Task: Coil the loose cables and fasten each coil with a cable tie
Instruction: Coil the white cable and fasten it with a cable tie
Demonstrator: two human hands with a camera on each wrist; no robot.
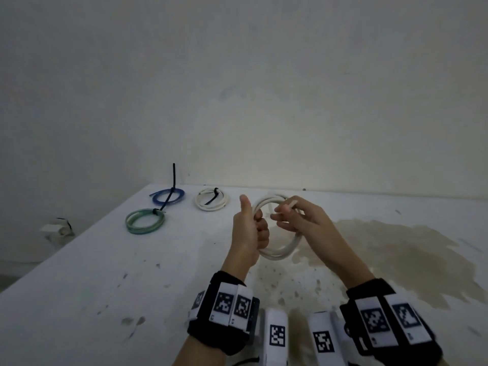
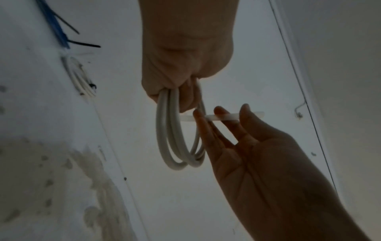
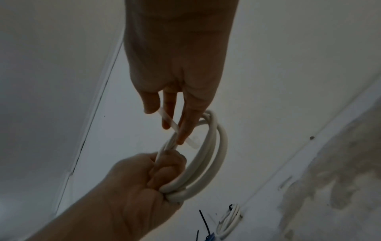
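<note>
My left hand (image 1: 252,229) grips a white cable coil (image 1: 281,253) in its fist, thumb up, holding it upright above the table. In the left wrist view the coil (image 2: 175,143) hangs in loops below the fist. My right hand (image 1: 286,216) is just right of it, at the coil's top, and pinches a pale translucent cable tie (image 2: 219,117) between its fingers. The right wrist view shows the tie (image 3: 177,128) slanting down past the fingers toward the coil (image 3: 208,161), close to the left hand (image 3: 148,179).
At the back left of the white table (image 1: 118,286) lie a blue coil (image 1: 169,196), a green coil (image 1: 144,222) and a white coil (image 1: 212,202), each with a black tie. A brown stain (image 1: 396,254) covers the right side. The wall stands right behind.
</note>
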